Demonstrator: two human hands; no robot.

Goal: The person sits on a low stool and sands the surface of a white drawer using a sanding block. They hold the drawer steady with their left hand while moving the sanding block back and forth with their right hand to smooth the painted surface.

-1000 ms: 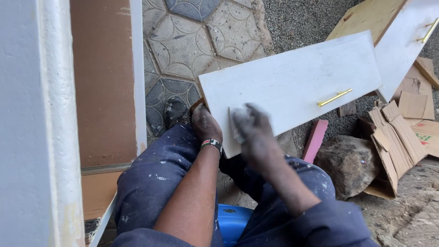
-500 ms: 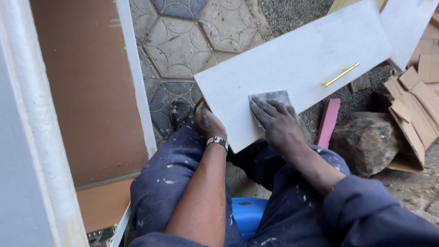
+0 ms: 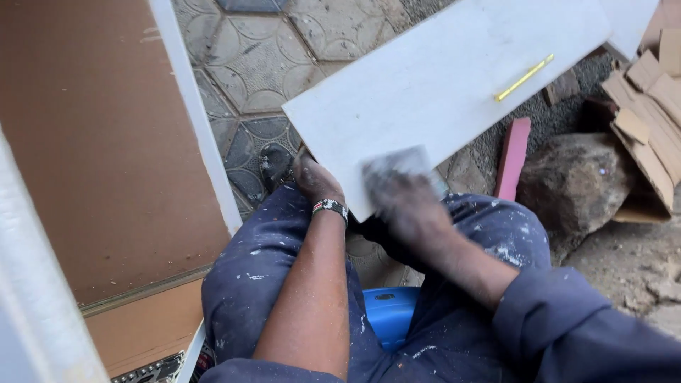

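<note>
A white painted board (image 3: 440, 78) with a brass handle (image 3: 523, 77) rests tilted across my knees. My right hand (image 3: 404, 202), blurred by motion, presses a grey sheet of sandpaper (image 3: 397, 163) against the board's near edge. My left hand (image 3: 316, 181), a beaded band on its wrist, grips the board's lower left edge from beneath, fingers mostly hidden. I sit on a blue stool (image 3: 386, 312), wearing paint-speckled blue trousers.
A brown cabinet panel with white edging (image 3: 106, 156) stands at the left. Patterned paving tiles (image 3: 262, 64) lie ahead. At the right are a pink strip of wood (image 3: 512, 157), a large rock (image 3: 574, 184) and several wood offcuts (image 3: 649, 106).
My right hand with the sandpaper slid back and forth on the board and now sits at the near edge. The view has shifted, the board appearing higher and further right.
</note>
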